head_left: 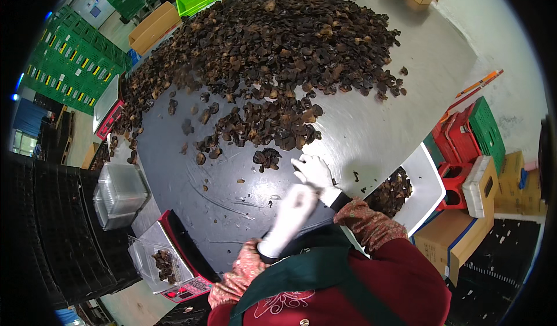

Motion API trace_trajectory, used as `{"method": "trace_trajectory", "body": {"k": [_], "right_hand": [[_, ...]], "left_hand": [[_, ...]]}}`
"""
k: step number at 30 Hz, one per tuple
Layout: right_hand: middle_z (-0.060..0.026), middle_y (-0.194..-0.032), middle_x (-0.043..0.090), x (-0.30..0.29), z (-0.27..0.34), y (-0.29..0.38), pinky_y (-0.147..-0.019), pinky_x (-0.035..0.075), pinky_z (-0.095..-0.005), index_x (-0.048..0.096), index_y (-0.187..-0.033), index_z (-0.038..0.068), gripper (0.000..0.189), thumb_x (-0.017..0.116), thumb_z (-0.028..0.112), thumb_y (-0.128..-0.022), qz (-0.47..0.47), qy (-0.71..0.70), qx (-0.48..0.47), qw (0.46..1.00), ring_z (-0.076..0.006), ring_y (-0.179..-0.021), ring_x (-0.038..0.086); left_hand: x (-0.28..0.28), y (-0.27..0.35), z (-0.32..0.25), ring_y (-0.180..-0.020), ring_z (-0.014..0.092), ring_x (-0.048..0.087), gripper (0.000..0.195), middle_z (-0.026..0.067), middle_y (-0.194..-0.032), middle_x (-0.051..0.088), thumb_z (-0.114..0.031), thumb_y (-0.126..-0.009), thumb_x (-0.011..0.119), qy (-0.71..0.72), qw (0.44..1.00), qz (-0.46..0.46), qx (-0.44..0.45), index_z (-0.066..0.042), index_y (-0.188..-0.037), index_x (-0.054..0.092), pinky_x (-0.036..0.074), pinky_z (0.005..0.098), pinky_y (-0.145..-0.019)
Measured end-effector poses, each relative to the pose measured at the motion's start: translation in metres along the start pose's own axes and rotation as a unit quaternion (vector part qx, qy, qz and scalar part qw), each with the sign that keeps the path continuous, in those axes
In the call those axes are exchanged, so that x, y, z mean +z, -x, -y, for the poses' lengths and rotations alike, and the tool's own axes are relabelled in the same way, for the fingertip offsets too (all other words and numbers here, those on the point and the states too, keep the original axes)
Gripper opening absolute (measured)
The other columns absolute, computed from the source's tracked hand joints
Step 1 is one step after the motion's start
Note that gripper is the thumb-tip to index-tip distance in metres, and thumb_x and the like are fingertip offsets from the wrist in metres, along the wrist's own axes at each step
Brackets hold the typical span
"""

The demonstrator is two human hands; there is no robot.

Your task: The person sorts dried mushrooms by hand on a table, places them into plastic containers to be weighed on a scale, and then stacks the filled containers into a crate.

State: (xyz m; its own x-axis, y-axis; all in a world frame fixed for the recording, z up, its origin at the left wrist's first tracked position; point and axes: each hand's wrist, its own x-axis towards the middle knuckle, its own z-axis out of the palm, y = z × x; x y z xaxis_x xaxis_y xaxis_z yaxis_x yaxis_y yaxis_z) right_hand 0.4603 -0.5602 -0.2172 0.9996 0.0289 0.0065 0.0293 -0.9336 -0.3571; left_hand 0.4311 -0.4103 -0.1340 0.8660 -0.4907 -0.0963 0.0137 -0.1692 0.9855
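My left hand (299,200), in a white glove, is blurred and held close against my right hand above the metal table (209,221). My right hand (314,172), also gloved in white, has its fingers bent; a small dark bit shows by its fingertips, but whether it is held cannot be told. Just left of the right hand lies a small clump of dark dried fungus (266,159). Beyond it spreads a smaller heap of the same dark pieces (270,123), and behind that a very large pile (278,43).
At the lower left, a red digital scale (187,289) bears a clear plastic box (145,260) with dark pieces. Stacked clear containers (122,191) stand behind it. A white tray (428,187) with dark pieces sits at the right, near red crates (457,139). Green crates (74,60) are stacked far left.
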Motion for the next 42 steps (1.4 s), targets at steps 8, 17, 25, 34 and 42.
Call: {"method": "trace_trajectory", "body": {"k": [8,17,25,34,42], "right_hand": [[-0.0084,-0.1,0.065,-0.006,-0.014,-0.001,-0.076,0.052,-0.0298,0.069,-0.102,0.008,0.017,0.067,0.003,-0.086,-0.202,-0.352,0.1,0.908,-0.0186,-0.088,0.064],[-0.012,-0.115,0.061,-0.023,-0.098,-0.096,-0.1,0.039,-0.0427,0.066,-0.105,0.007,0.025,0.072,0.016,-0.082,-0.294,-0.249,0.062,0.921,-0.031,-0.113,0.053],[-0.0117,-0.151,0.039,-0.024,-0.026,-0.094,-0.113,0.024,-0.0559,0.049,-0.143,0.022,0.081,0.075,0.055,-0.073,-0.018,-0.083,-0.068,0.994,-0.0384,-0.139,0.029],[-0.0112,-0.137,0.048,-0.035,0.009,-0.111,-0.088,0.053,-0.0427,0.047,-0.142,0.028,0.069,0.071,0.048,-0.081,0.017,0.059,-0.191,0.98,-0.0333,-0.114,0.054],[-0.0072,-0.116,0.057,-0.02,0.022,-0.083,-0.082,0.055,-0.0421,0.065,-0.12,0.022,0.037,0.071,0.024,-0.083,0.012,-0.058,-0.198,0.978,-0.0264,-0.108,0.059]], "left_hand": [[-0.021,-0.054,0.036,-0.114,0.034,0.054,0.046,0.0181,-0.125,0.056,-0.015,-0.088,0.067,-0.326,0.924,-0.16,0.123,-0.001,-0.129,0.054,0.044,0.0419,-0.099],[-0.045,-0.105,0.066,-0.103,0.037,0.055,0.033,0.0184,-0.113,0.054,-0.01,-0.077,0.075,-0.464,0.865,-0.188,0.031,-0.005,-0.104,0.057,0.049,0.0429,-0.085],[-0.044,-0.107,0.081,-0.098,0.037,0.058,0.032,0.017,-0.103,0.055,0.0,-0.079,0.063,-0.378,0.906,-0.189,0.018,-0.002,-0.11,0.055,0.05,0.0419,-0.084],[-0.075,-0.077,0.093,-0.087,0.028,0.059,0.018,0.0133,-0.092,0.059,0.0,-0.085,0.058,-0.16,0.947,-0.275,-0.048,-0.001,-0.103,0.063,0.049,0.036,-0.081],[-0.067,-0.071,0.09,-0.087,0.031,0.058,0.02,0.0142,-0.098,0.056,-0.01,-0.085,0.069,-0.269,0.922,-0.277,0.033,-0.002,-0.101,0.06,0.049,0.0353,-0.077]]}}
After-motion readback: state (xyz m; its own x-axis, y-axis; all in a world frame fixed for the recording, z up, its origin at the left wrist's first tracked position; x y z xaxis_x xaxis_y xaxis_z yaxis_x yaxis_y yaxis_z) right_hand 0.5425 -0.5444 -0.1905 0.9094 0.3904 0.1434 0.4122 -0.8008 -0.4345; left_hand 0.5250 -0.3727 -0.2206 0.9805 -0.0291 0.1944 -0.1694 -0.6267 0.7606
